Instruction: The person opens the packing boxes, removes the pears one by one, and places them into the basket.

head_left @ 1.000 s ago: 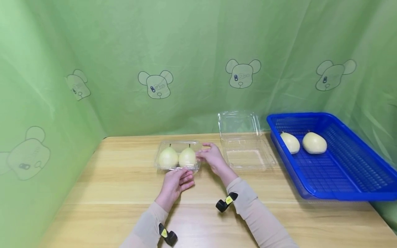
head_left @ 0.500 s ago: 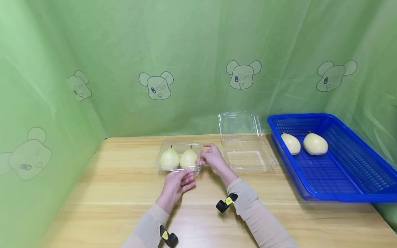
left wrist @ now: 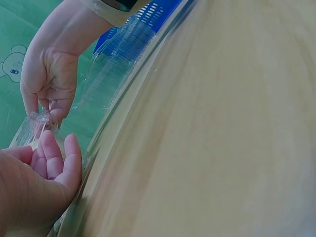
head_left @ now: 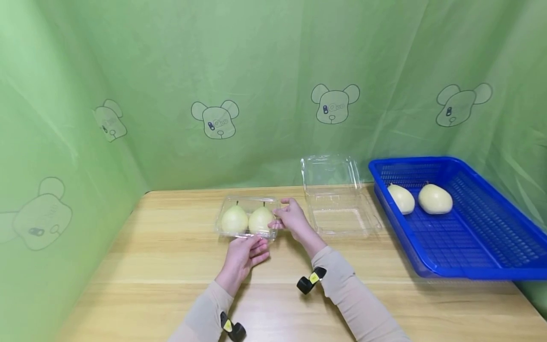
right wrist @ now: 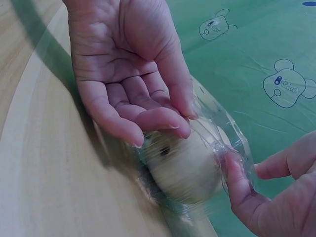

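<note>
A clear plastic clamshell container (head_left: 246,199) stands on the table with its lid down over two pale yellow pears (head_left: 234,221). My left hand (head_left: 241,259) pinches its front rim between thumb and fingertips, the other fingers relaxed. At the right end, my right hand (head_left: 294,219) grips the container's edge with thumb and fingers. In the right wrist view, the left hand (right wrist: 128,79) is above and the right hand (right wrist: 276,190) at lower right, with a blurred pear (right wrist: 185,168) behind the plastic. The left wrist view shows both hands meeting at the rim.
A second clear clamshell (head_left: 337,213) stands open to the right, its lid raised against the green curtain (head_left: 265,71). Farther right sits a blue basket (head_left: 431,268) with two pears (head_left: 435,198) in it. Both stand on the wooden table (head_left: 149,266).
Both hands stay at the container's rim. The right hand's fingers shift slightly down along the right edge; the container and pears hardly move.
</note>
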The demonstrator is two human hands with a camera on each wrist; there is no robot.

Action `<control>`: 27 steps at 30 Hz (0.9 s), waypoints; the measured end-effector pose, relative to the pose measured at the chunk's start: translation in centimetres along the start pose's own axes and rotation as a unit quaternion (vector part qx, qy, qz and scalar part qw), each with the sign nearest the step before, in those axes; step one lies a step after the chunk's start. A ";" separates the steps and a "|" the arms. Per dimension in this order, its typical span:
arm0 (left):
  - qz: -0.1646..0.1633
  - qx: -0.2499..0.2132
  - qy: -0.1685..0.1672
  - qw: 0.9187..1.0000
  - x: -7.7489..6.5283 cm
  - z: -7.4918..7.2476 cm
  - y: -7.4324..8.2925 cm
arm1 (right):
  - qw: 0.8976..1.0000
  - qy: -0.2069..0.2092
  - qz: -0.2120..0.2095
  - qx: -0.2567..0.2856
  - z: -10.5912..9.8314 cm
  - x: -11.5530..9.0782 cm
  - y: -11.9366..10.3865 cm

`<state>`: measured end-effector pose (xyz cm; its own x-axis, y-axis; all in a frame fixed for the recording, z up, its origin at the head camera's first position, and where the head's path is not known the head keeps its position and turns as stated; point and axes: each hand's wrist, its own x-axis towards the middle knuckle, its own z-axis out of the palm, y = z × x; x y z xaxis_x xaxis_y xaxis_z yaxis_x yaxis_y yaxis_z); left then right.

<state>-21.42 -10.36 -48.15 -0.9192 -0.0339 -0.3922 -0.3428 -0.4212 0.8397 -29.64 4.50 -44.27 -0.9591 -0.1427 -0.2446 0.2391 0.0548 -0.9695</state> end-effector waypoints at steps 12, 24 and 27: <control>0.005 -0.006 0.005 1.000 -0.1 0.0 -0.1 | 1.000 -0.007 -0.003 0.004 -0.1 -0.3 -0.2; 0.004 0.001 0.003 1.000 -0.5 0.6 -0.2 | 1.000 -0.002 -0.006 -0.009 0.5 -0.7 -0.3; 0.002 -0.004 0.003 1.000 -0.6 0.9 -0.3 | 1.000 -0.010 -0.009 -0.007 0.8 -0.8 -0.5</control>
<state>-20.94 -9.38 -47.85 -0.9196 -0.0419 -0.3906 -0.3367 -0.4282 0.8386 -28.89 3.75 -43.64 -0.9596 -0.1642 -0.2284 0.2203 0.0660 -0.9732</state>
